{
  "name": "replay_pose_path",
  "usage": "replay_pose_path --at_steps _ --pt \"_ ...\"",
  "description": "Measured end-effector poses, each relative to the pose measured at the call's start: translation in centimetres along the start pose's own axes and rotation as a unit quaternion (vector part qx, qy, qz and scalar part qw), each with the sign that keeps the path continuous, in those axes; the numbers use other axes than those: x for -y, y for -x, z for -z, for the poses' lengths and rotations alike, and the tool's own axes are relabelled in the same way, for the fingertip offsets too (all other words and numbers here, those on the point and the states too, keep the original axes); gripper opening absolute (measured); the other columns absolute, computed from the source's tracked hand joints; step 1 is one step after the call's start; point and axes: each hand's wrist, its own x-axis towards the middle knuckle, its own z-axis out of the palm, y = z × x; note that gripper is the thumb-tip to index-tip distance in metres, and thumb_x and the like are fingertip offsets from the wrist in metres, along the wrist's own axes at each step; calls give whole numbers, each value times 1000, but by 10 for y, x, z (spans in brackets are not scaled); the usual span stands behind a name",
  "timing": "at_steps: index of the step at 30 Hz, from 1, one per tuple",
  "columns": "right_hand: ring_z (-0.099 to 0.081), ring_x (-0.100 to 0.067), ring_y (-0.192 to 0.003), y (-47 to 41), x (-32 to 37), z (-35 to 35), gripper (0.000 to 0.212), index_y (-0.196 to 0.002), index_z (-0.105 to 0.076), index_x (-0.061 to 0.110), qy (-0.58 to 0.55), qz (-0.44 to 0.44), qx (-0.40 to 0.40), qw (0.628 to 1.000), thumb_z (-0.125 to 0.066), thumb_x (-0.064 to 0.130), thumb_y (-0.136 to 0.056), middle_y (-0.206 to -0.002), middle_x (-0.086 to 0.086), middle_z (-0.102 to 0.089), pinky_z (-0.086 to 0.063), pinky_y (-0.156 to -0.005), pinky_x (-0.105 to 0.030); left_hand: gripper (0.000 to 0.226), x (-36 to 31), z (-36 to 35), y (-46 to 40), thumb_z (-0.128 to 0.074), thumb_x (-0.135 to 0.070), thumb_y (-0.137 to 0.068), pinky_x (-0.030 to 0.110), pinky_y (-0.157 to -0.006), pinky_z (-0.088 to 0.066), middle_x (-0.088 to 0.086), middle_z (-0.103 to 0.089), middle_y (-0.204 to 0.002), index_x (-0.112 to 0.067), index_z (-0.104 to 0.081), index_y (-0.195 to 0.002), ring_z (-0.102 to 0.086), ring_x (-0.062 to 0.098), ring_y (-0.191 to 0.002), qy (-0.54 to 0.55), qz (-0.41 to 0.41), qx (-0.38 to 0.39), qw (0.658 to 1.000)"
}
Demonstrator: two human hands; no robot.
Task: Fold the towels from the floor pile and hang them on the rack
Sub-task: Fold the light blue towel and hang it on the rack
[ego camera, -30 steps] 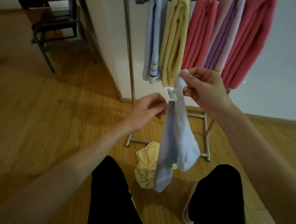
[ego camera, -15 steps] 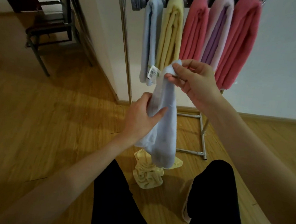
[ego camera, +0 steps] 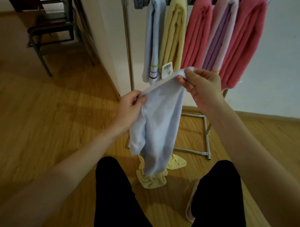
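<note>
In front of the rack, my left hand and right hand each pinch a top corner of the blue towel, hanging down between them

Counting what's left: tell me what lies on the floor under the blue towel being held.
A crumpled yellow towel lies below the held blue towel, partly covered by it. Whether more lies beneath cannot be seen.

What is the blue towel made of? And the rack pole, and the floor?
Blue towel: soft fuzzy cloth, probably terry; it droops limply. Rack pole: shiny silver metal, it seems. Floor: wood or wood-look boards, with grain lines and gloss.
</note>
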Motion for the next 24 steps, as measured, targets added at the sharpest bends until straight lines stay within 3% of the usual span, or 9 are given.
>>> replay_pose_path --at_steps 2,4,7,9,11,14,18,21,24 --pt "-69 -22 -68 -1 -8 7 20 -93 -47 5 -20 -11 -38 999 -60 -9 -86 -97 -24 -57 -56 -66 -24 23 -1 -2 0 -51 -12 -96 21 -58 -35 1 -45 -65 -6 -52 -74 -44 9 -61 57 31 46 997" --pt "-68 -22 -68 -2 -16 14 22 -95 -47 5 -18 -17 -48 999 -61 -9 -85 -95 -23 -57 -57 -67 -25 26 -5 -6 5 -52 -19 -97 18 -54 -31 1 -38 -63 -7 -49 -74 -38 7 -57 57 31 84 994" --pt "-68 -18 -66 3 -22 19 9 -86 -57 1 3 -20 -35 999 -60 -7 -87 -78 -14 -61 -57 -69 -24 34 -4 -8 10 -57 -28 -94 15 -52 -32 4 -42 -65 2 -54 -78 -41 9 -57 0 8 101 995" --pt "-68 -16 -66 7 -26 23 5 -86 -60 -1 4 -24 -37 999 -60 -6 -87 -77 -12 -62 -56 -71 -23 36 0 -3 10 -55 -25 -95 18 -53 -32 11 -45 -66 8 -53 -80 -41 10 -58 -43 -22 95 994" --pt "-67 -16 -67 10 -30 27 4 -89 -63 -2 6 -34 -41 999 -60 -4 -87 -83 -13 -63 -56 -70 -22 30 7 5 12 -52 -24 -96 21 -54 -35 16 -54 -70 2 -60 -85 -46 13 -58 -96 -45 96 990" --pt "-66 -14 -67 15 -38 33 6 -91 -65 -3 18 -37 -46 998 -60 -4 -88 -92 -15 -64 -54 -68 -19 26 17 18 19 -49 -27 -98 25 -58 -40 7 -60 -75 -8 -65 -92 -53 13 -64 -171 -57 108 978" --pt "-64 -14 -66 24 -44 41 8 -91 -65 -4 -6 -28 -46 999 -58 -5 -89 -81 -10 -66 -53 -67 -18 26 31 23 24 -47 -26 -98 22 -56 -37 0 -56 -70 -11 -61 -83 -52 11 -65 -273 -66 104 954" --pt "-65 -14 -68 28 -48 55 9 -94 -66 -2 18 -10 -65 998 -59 -4 -88 -80 -9 -67 -53 -69 -19 21 30 18 22 -46 -20 -99 21 -58 -41 2 -59 -74 -12 -62 -88 -55 9 -65 -222 -29 111 968" --pt "-66 -12 -77 34 -55 76 23 -105 -67 4 198 17 -56 979 -67 -1 -83 -87 -7 -69 -53 -75 -19 22 12 6 19 -45 -17 -99 12 -61 -42 2 -61 -82 -7 -64 -98 -55 -1 -68 -113 34 142 983"
